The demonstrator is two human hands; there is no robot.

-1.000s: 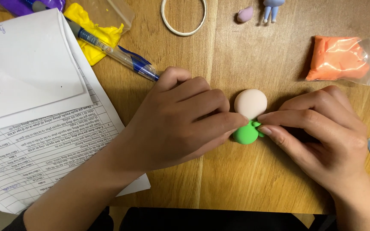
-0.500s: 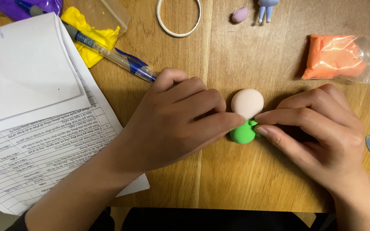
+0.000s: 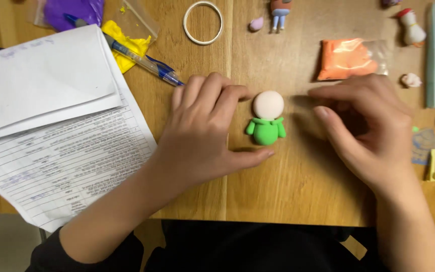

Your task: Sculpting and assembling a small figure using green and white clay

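I see a small clay figure (image 3: 266, 122) lying flat on the wooden bench (image 3: 298, 191), between my two hands. Its long axis runs up and down the view: the pale round head points away from me, toward the far edge, and the green body points back at me, with two short green arms sticking out to either side.

My left hand (image 3: 205, 133) rests palm down on the bench just left of the figure, fingers spread loosely, thumb stretched out below the green body and fingertips up beside the head. It holds nothing and I see a thin gap between it and the clay. My right hand (image 3: 368, 128) lies to the right, fingers relaxed and slightly curled, pointing toward the figure but apart from it, also empty.

Left of my left hand sits a stack of papers (image 3: 51, 126), with a blue pen (image 3: 144, 61) lying slantwise at its upper corner, its tip near my left fingers. Yellow clay (image 3: 124, 43) and purple clay (image 3: 74, 12) lie in clear wrap behind the pen. A white ring (image 3: 203, 22) sits at the far edge, and a bag of orange clay (image 3: 348, 59) lies just beyond my right hand.
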